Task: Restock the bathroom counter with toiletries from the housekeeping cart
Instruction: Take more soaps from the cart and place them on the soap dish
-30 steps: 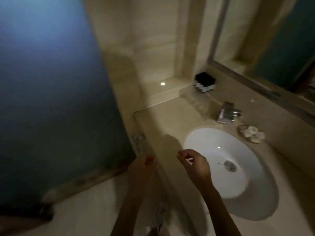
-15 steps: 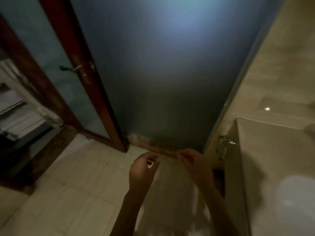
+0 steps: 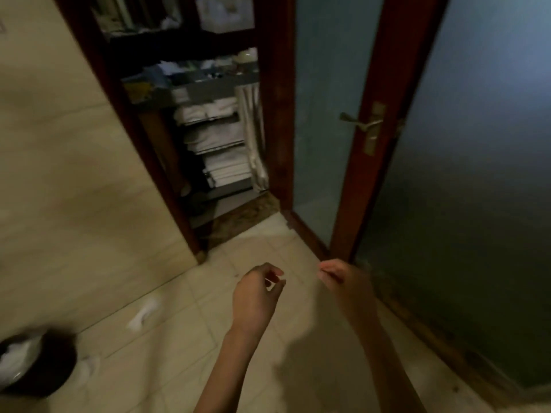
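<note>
The housekeeping cart (image 3: pixel 214 93) stands beyond the open doorway, ahead and up from my hands. Its top tray (image 3: pixel 208 76) carries small mixed items, blurred in the dim light. Folded white towels (image 3: pixel 217 135) fill the shelves below. My left hand (image 3: pixel 256 296) hovers over the tiled floor with fingers loosely curled and nothing in it. My right hand (image 3: pixel 346 281) floats beside it, a little to the right, also loosely curled and holding nothing. The bathroom counter is out of view.
A red-framed glass door (image 3: pixel 322 114) with a brass handle (image 3: pixel 362 123) stands open on the right of the doorway. A frosted glass panel (image 3: pixel 477 174) fills the right side. A dark bin (image 3: pixel 35 365) sits bottom left, with white scraps (image 3: pixel 143 314) on the floor.
The view has swung left from the sink and counter to the doorway and the cart. Both hands stay in front of me, loosely curled, holding nothing.
</note>
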Available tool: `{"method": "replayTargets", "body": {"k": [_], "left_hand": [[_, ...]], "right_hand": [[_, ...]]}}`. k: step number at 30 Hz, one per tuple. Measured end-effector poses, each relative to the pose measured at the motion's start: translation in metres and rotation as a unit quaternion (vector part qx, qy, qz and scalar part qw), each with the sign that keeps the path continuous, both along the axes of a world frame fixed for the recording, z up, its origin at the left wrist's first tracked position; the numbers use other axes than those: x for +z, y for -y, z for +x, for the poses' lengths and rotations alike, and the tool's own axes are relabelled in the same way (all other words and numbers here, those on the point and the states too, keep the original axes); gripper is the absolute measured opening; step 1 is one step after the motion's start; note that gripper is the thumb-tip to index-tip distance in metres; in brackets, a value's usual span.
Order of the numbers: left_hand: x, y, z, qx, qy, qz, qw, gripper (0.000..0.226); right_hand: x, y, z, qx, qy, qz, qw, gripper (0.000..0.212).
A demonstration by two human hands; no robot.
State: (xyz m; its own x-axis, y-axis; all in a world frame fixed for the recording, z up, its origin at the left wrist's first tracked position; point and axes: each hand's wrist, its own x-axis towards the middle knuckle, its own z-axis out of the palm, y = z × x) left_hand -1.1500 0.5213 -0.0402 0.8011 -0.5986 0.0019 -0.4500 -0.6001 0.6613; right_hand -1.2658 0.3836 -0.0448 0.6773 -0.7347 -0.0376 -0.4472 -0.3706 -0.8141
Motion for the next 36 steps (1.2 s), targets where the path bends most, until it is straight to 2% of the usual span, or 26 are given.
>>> {"method": "replayTargets", "body": {"k": [5, 10, 21, 25, 31, 36], "left_hand": [[0.001, -0.021, 0.066, 0.028, 0.015, 0.049, 0.998, 0.012], [-0.006, -0.013, 0.107, 0.026, 0.001, 0.096, 0.995, 0.021], [-0.004, 0.044, 0.209, 0.048, 0.014, 0.099, 0.994, 0.026], [0.004, 0.082, 0.269, 0.071, 0.023, 0.073, 0.995, 0.024], [0.030, 0.142, 0.361, 0.130, 0.072, 0.078, 0.986, 0.028], [0.034, 0.152, 0.407, 0.192, 0.076, 0.050, 0.977, 0.027]], "right_hand": [[0.002, -0.015, 0.070, 0.081, -0.045, -0.056, 0.994, 0.015], [0.005, -0.001, 0.108, 0.092, -0.090, -0.065, 0.990, 0.020], [0.008, 0.068, 0.234, 0.153, -0.128, -0.108, 0.974, 0.024], [0.016, 0.111, 0.305, 0.195, -0.108, -0.103, 0.969, 0.023], [0.039, 0.181, 0.419, 0.241, -0.065, -0.149, 0.957, 0.021], [0.033, 0.196, 0.494, 0.300, -0.055, -0.120, 0.945, 0.022]]}}
